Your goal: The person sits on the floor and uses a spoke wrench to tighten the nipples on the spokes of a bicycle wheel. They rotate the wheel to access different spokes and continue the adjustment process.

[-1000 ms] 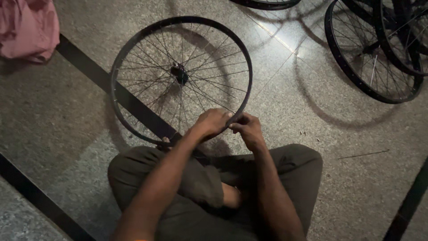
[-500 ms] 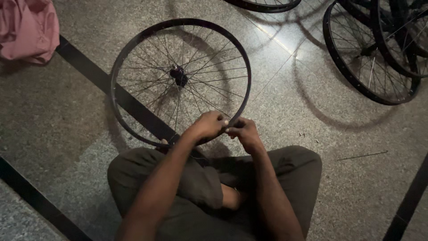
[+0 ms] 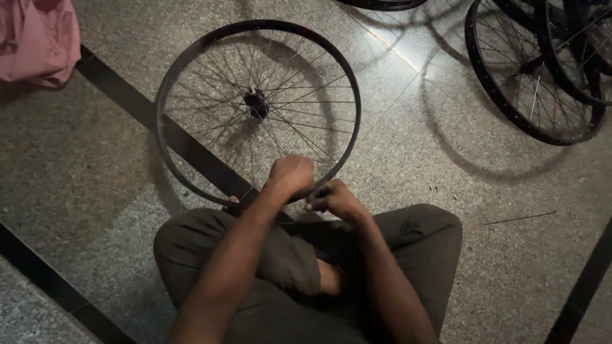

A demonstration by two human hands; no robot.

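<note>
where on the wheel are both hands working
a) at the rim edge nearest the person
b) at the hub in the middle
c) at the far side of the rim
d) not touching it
a: the left hand and right hand meet at the near rim of the spoked wheel, well short of the hub.

Left hand now knuckles-up in a tighter fist at the wheel rim, slightly rotated.
</note>
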